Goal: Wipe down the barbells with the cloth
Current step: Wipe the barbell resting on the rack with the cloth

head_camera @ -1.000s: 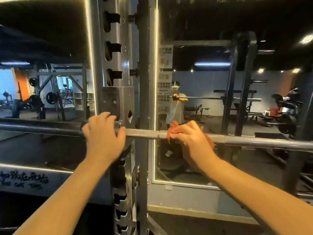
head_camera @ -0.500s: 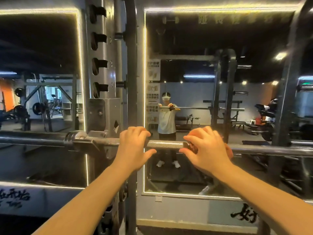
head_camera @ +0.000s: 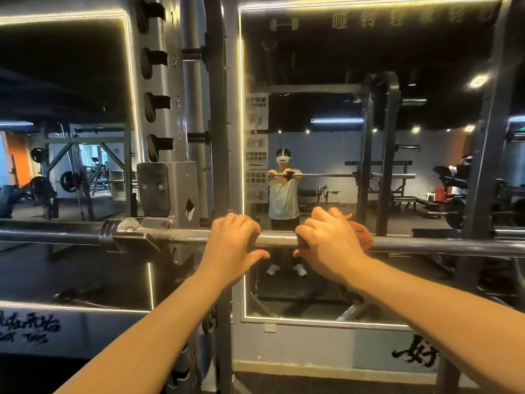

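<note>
A: Two hands on the barbell [head_camera: 278, 239], both gripping?

B: Yes. Right hand [head_camera: 331, 245] is curled over the top with the orange cloth [head_camera: 362, 234] bunched under the palm against the metal. A wad of the cloth pokes out past the knuckles on the far right side.

A: Left hand [head_camera: 231, 245]?

B: Bare grip, no cloth. Fingers hooked over the top, thumb loose below and pointing right. Hands are near each other, with a short rough-textured stretch showing between them.

A: Where does the barbell sit?

B: Level across the view at chest height. Left of the left hand it rests in a hook [head_camera: 133, 240] on the rack [head_camera: 167, 109], its collar [head_camera: 113, 231] just outside the hook. The right end runs out of frame.

A: Behind it?

B: Mirror [head_camera: 326, 66] with a lit edge, straight ahead. The reflection [head_camera: 284, 200] shows the person in a pale shirt, both hands on the barbell, cloth under one hand. Benches and other racks further back; fine detail is too dim to tell.
</note>
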Demonstrator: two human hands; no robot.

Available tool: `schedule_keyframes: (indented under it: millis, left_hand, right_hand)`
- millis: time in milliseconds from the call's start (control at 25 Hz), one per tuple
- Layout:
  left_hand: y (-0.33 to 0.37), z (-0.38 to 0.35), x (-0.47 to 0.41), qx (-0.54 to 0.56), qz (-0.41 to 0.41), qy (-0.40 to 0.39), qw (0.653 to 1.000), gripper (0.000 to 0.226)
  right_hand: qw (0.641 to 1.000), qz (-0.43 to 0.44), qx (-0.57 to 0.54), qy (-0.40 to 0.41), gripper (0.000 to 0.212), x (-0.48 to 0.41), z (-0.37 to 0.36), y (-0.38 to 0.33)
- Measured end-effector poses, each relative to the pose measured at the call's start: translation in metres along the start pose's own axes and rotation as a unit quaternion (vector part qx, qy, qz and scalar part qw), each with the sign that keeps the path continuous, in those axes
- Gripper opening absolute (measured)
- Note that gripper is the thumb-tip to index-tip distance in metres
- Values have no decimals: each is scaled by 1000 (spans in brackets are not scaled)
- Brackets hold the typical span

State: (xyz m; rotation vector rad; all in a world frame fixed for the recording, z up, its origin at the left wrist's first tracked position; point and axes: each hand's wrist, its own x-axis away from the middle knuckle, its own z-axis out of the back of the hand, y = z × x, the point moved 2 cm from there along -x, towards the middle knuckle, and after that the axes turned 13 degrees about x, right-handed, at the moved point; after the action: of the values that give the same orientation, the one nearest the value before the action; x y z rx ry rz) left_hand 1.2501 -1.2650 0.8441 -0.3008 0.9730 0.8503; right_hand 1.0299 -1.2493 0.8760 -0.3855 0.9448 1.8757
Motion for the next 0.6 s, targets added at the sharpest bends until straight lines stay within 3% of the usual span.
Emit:
schedule_keyframes:
  millis: [280, 400, 520, 600]
  left_hand:
    - [-11, 0, -10, -30, -71, -7, 997, 32]
    - [-5, 12, -30, -29, -2, -156, 987, 40]
    - [-7, 21, -57, 62, 97, -302, 946, 42]
    - [-12, 25, -72, 113, 128, -350, 921, 35]
  right_hand:
    - [992, 61, -7, -110, 45, -14, 16, 8]
    - [973, 71, -97, -198, 44, -31, 14, 19]
    - [933, 76, -206, -287, 35, -50, 6, 29]
    - [911, 71, -245, -325, 25, -58, 3, 35]
